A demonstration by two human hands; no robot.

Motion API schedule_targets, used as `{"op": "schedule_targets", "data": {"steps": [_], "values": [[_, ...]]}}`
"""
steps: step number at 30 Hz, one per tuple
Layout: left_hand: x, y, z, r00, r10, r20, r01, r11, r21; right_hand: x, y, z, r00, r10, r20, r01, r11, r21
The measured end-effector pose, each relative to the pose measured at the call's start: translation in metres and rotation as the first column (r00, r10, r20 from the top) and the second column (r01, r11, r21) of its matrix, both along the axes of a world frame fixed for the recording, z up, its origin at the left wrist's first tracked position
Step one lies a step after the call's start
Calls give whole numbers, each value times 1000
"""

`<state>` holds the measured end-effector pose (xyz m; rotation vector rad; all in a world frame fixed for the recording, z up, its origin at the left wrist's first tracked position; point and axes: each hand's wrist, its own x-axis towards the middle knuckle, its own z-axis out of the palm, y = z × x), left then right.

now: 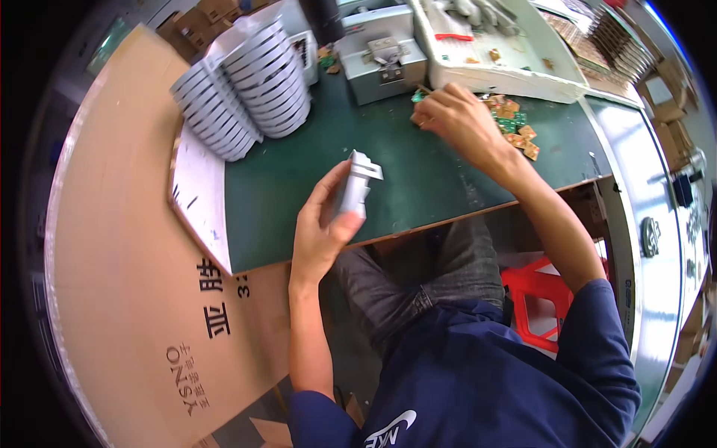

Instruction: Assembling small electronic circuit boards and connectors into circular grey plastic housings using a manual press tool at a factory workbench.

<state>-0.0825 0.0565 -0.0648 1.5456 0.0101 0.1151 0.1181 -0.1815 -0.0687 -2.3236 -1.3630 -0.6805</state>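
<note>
My left hand [317,224] grips a small white plastic housing [358,183] between thumb and fingers, tilted upright above the near edge of the green worktop [299,187]. My right hand [459,123] reaches over the worktop with its fingers drawn together and pointing left. Bits of green and tan show by those fingertips; whether they are held or lying there I cannot tell. Beside that hand, to its right, lies a loose pile of small green and tan circuit boards [515,123], partly covered by the hand.
Stacked white plastic trays [261,82] stand at the back left. A grey metal fixture [385,67] sits at the back middle, beside a white foam tray [515,78] with gloves and a few boards. A large cardboard sheet [134,246] borders the left; a red stool [534,291] stands underneath.
</note>
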Motion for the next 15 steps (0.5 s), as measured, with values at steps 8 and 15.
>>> {"op": "schedule_targets", "data": {"steps": [8, 15], "values": [[-14, 15, -14, 991, -76, 108, 131, 443, -887, -17, -9, 22, 974, -46, -223, 103, 963, 250], [-10, 16, -8, 986, -105, 129, 162, 429, -889, -78, 0, 20, 601, 191, -776, 133, 933, 334]]}}
